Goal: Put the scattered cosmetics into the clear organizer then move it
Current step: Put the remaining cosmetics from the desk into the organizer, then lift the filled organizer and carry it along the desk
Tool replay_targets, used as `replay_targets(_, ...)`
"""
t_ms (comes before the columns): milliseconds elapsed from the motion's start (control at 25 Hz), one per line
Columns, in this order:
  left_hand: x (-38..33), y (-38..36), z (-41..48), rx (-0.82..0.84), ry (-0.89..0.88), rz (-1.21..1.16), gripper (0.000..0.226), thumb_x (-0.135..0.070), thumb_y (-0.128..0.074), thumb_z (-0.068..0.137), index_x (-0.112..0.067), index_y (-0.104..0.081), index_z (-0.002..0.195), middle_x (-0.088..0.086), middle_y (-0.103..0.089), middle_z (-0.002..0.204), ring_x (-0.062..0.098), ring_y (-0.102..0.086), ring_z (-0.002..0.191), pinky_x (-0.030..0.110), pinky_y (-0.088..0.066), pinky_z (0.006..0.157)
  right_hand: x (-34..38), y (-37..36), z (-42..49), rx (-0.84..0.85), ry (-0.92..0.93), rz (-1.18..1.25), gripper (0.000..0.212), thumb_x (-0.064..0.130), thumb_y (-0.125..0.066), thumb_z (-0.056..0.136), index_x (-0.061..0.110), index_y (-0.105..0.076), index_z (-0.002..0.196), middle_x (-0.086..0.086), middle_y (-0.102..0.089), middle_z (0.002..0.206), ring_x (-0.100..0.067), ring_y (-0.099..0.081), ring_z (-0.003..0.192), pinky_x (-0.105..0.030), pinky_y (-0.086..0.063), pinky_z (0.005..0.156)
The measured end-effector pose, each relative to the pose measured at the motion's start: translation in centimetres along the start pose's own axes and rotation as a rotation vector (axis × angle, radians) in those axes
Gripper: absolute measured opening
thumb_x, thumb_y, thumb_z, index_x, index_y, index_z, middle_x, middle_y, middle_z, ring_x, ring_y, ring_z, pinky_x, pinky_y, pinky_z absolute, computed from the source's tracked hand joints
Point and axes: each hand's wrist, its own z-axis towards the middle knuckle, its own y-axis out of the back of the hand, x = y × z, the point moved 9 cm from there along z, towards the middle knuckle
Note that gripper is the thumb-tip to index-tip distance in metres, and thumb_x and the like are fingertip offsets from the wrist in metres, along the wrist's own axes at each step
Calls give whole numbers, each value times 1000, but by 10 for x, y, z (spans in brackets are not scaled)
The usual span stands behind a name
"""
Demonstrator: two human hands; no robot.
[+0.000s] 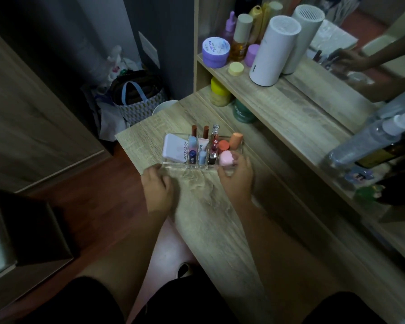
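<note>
The clear organizer (173,165) sits near the left end of the wooden table (208,206), its long side facing the person. It's full. On its left, a white flat case (174,148) printed "4U2skin" leans tilted in the widest slot. Next come narrow slots with a blue Nivea stick (192,156), a pale blue tube (202,157) and a small white tube (203,144) standing upright. Behind them two brown-red lipsticks (194,129) poke up, and beside them a red gloss (215,136) with a clear cap. On the right lie a pink sponge (225,159), an orange round pot (223,145) and a peach sponge (236,140).
</note>
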Motion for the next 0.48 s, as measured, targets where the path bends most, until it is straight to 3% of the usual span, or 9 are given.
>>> replay_targets(120,12,0,29,76,171,-51,51,-6,-53,82,2,-42,131,26,-51,131,39,-46,122,36,-34,103,-31,-6,1,77,-155,-98,91,26,-85,61,7,-37,136,-16,-47,136,-28,-42,128,-39,-35,107)
replay_targets(240,13,-15,48,262,263,-119,78,-31,-58,72,-9,-31,141,16,-52,138,31,-51,125,32,-37,100,-49,-17,10,195,-263,-52,116,24,-89,57,2,-18,146,-20,-33,150,-30,-32,140,-42,-30,115)
replay_targets(320,11,-24,56,326,250,-111,76,-34,-52,67,-14,-37,139,10,-57,134,28,-53,122,31,-39,96,-52,-20,17,224,-271,-38,117,26,-89,57,7,-17,147,-19,-40,147,-32,-41,134,-43,-38,110)
replay_targets(400,8,-29,60,347,224,-144,55,-23,-54,73,-22,-49,127,2,-64,120,24,-59,111,27,-41,85,-49,-23,22,245,-259,28,107,25,-87,59,18,-23,145,-12,-54,135,-30,-53,123,-43,-45,104)
replay_targets(480,5,-32,60,362,218,-176,49,-14,-60,77,-27,-52,124,-1,-65,114,17,-58,101,25,-40,82,-45,-25,25,281,-230,92,101,21,-85,62,26,-26,144,-7,-62,127,-23,-58,114,-36,-47,99)
